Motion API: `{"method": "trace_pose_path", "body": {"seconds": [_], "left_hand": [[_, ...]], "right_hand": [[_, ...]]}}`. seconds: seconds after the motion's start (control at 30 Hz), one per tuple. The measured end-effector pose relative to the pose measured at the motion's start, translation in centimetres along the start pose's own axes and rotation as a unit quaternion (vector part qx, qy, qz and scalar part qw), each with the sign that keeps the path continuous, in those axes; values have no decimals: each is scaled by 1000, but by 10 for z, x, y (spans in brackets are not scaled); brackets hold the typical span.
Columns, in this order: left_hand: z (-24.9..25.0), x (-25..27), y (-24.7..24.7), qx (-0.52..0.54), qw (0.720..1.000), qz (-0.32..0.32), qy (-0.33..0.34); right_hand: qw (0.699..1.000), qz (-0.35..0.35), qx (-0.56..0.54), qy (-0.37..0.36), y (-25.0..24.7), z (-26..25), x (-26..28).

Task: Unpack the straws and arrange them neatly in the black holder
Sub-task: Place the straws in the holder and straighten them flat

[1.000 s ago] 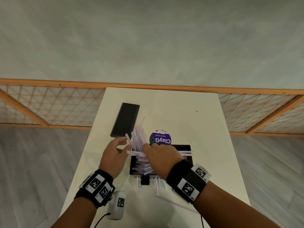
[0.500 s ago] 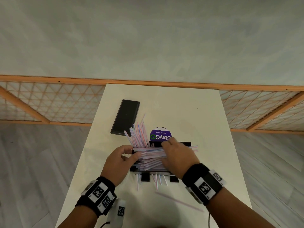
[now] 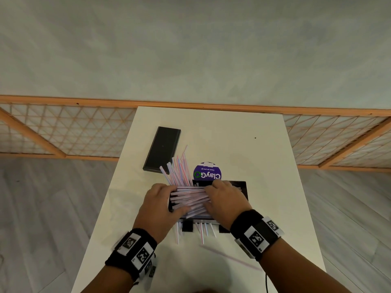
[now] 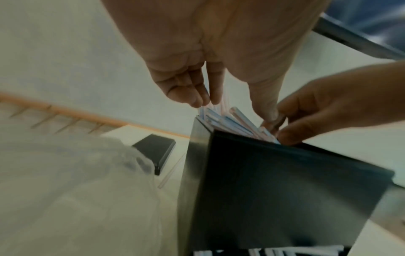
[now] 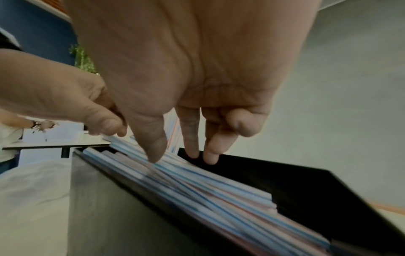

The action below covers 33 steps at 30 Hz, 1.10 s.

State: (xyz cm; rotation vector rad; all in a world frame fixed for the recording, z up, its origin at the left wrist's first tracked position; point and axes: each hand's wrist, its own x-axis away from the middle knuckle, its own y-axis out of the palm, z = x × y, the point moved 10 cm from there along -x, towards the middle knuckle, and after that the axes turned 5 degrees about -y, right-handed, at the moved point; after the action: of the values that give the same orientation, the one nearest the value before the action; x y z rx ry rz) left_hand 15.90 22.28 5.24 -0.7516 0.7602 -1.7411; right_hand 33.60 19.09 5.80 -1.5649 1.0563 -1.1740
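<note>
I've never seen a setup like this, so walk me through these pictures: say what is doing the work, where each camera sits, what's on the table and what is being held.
No machine here: a person works with two bare hands, wearing wristbands with printed markers. One camera sits on the head and looks down; one on each wrist looks along the fingers.

On the white table stands a black holder with striped straws lying across its open top. The left hand and right hand press that bundle from both ends, fingers fairly straight, apparently squaring it rather than gripping it. More straws stick up behind, and loose ones lie in front. Beyond are a flat black box and a purple round label.
</note>
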Motion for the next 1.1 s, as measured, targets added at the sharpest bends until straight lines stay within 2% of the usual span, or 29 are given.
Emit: {"method": "trace_pose_path", "body": {"seconds": [0.07,0.17,0.27,0.4,0.6,0.73,0.8,0.9,1.0,1.03,1.1], "left_hand": [[18,1,2,-56,996,-1,71],[35,1,20,-126,983,-56,124],[43,-4,33,-148,977,-99,117],[48,-10,43,-214,964,-107,115],[42,-12,46,-262,954,-92,114],[37,-10,43,-202,970,-90,105],[40,-8,27,-157,980,-65,100],[37,-9,-5,-108,993,-22,50],[7,-20,-30,-11,996,25,-86],[-5,-25,-31,28,991,28,-127],[-22,-39,-20,105,977,-7,-184]], "right_hand": [[1000,-15,-9,11,5,9,0],[996,-87,-21,20,22,22,1],[988,-143,-49,35,34,31,-4],[981,-185,-35,42,41,31,-10],[984,-173,-29,7,24,21,-9],[991,-122,-54,-3,-4,19,-1],[993,-89,-71,-2,-21,17,-1],[989,-63,-129,15,-33,16,-9],[984,-79,-157,29,-22,9,-24],[983,-86,-161,35,-17,8,-30],[980,-85,-174,46,-6,5,-42]]}}
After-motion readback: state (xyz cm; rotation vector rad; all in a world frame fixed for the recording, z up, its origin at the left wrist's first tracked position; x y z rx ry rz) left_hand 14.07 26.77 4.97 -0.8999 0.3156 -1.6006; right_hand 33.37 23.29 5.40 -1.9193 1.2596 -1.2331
